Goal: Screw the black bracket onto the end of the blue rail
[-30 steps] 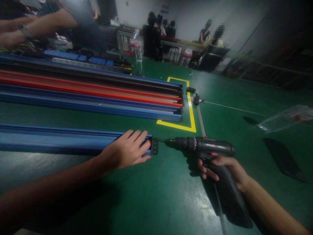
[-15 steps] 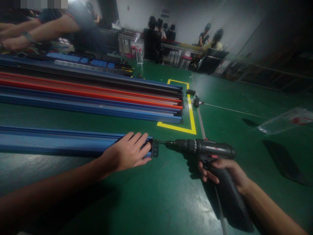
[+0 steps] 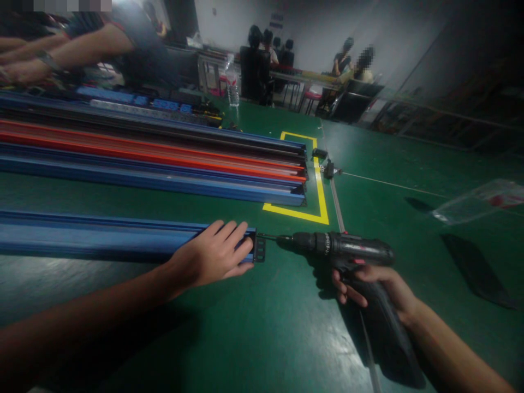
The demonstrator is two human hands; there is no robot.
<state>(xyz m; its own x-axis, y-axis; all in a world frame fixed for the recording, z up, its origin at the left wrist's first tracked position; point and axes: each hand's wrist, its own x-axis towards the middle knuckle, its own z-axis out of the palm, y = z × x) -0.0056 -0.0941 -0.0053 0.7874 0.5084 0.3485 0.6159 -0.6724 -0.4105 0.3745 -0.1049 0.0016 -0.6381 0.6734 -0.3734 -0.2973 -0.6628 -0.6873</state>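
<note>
Long blue metal channel (image 3: 102, 234) lies flat on the green tabletop (image 3: 245, 333), running toward nine o'clock from its black slotted end piece (image 3: 260, 249). The left hand (image 3: 213, 254) is palm down over this end, its fingers slightly spread and holding across the channel's width. The right hand (image 3: 382, 281) grips a black cordless drill (image 3: 362, 249) at three o'clock from the end piece; its fingers are curled around the handle near the trigger. The drill's slender bit (image 3: 271, 237) points toward nine o'clock, its tip at the far side of the end piece; contact cannot be confirmed. Toward twelve o'clock, parallel blue and red metal profiles (image 3: 164, 148) lie side by side, their ends within yellow tape marking (image 3: 322, 194). A clear plastic bottle (image 3: 232, 87) stands beyond them.
</note>
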